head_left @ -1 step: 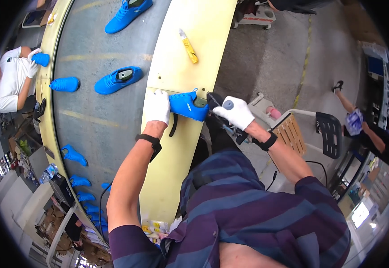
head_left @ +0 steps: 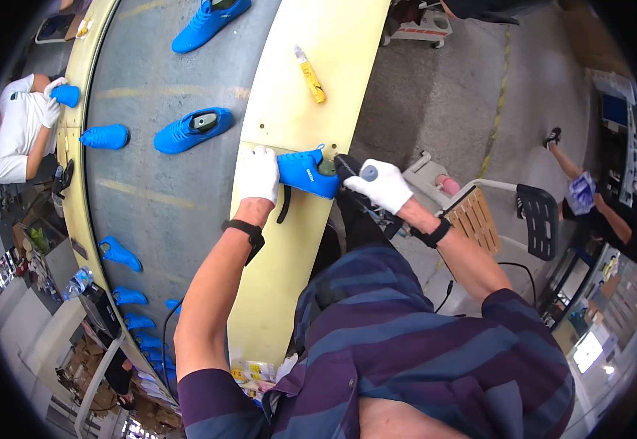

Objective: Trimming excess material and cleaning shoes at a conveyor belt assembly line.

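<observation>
My left hand, in a white glove, presses down on the toe end of a blue sports shoe lying on the cream bench edge. My right hand, also in a white glove, grips a black hand tool with a grey round cap. The tool's tip sits at the shoe's heel opening. A black strap hangs below the shoe. Both wrists carry black bands.
A grey belt beside the bench carries several blue shoes, the nearest. A yellow tube lies farther along the bench. A person in white works at the far side. To my right stand a wooden crate, a black chair and another person.
</observation>
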A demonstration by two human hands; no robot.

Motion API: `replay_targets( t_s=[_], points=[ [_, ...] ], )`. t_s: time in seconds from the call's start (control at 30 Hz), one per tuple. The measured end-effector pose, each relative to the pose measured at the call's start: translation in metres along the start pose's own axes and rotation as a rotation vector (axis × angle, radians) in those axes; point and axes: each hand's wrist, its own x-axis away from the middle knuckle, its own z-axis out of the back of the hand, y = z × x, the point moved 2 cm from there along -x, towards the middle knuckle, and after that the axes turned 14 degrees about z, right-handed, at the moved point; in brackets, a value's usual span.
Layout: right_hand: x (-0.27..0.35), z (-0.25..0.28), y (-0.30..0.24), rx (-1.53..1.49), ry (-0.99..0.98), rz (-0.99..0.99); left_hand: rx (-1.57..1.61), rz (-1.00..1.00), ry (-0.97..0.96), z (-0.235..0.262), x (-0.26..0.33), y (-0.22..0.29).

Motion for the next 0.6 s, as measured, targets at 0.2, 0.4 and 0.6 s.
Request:
replay_targets(
  t_s=[0.2,0.4,0.6],
  points=[
    [-0.024,-0.032,0.004,0.084,0.001,0.063,0.012,-0.017,0.033,-0.020,0.005,-0.004],
    [-0.036,-0.027,-0.008,0.142,-0.014,0.005,0.000,-0.002,0.059,-0.011,0.001,-0.001],
    [-0.075,-0.014,-0.029,0.192,-0.007,0.078,0.001,-0.023,0.023,0.000,-0.001,0.001]
  ],
)
